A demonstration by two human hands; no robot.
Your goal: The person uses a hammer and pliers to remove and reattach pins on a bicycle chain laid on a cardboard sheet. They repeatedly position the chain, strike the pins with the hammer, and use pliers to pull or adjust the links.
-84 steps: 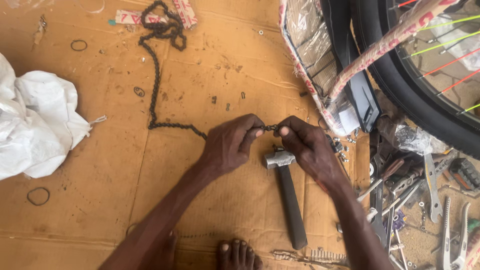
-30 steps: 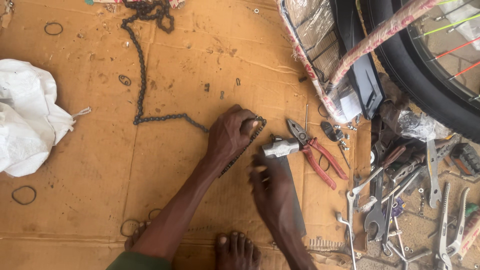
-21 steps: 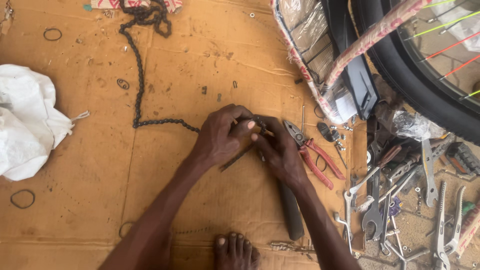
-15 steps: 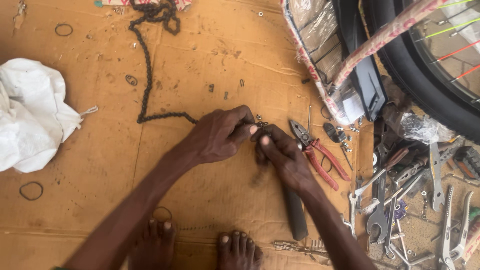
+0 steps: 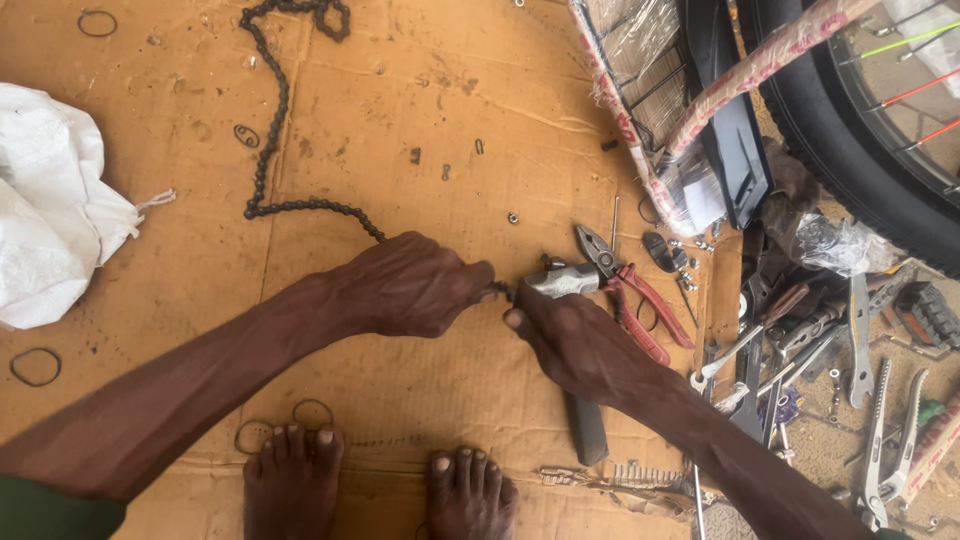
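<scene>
Cardboard floor sheet (image 5: pixel 420 90) underneath, white sack (image 5: pixel 50 210) far left, bicycle chain (image 5: pixel 270 130) trailing into left hand (image 5: pixel 415 285), grip clenched on its end, right hand (image 5: pixel 580 345) pinching it over hammer (image 5: pixel 565 285), red-handled pliers (image 5: pixel 635 290) just beside, bicycle tyre (image 5: pixel 850 150) right.

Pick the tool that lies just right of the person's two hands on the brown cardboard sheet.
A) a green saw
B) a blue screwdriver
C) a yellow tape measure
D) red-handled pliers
D: the red-handled pliers lie on the brown cardboard sheet, just beyond the right hand.
</scene>
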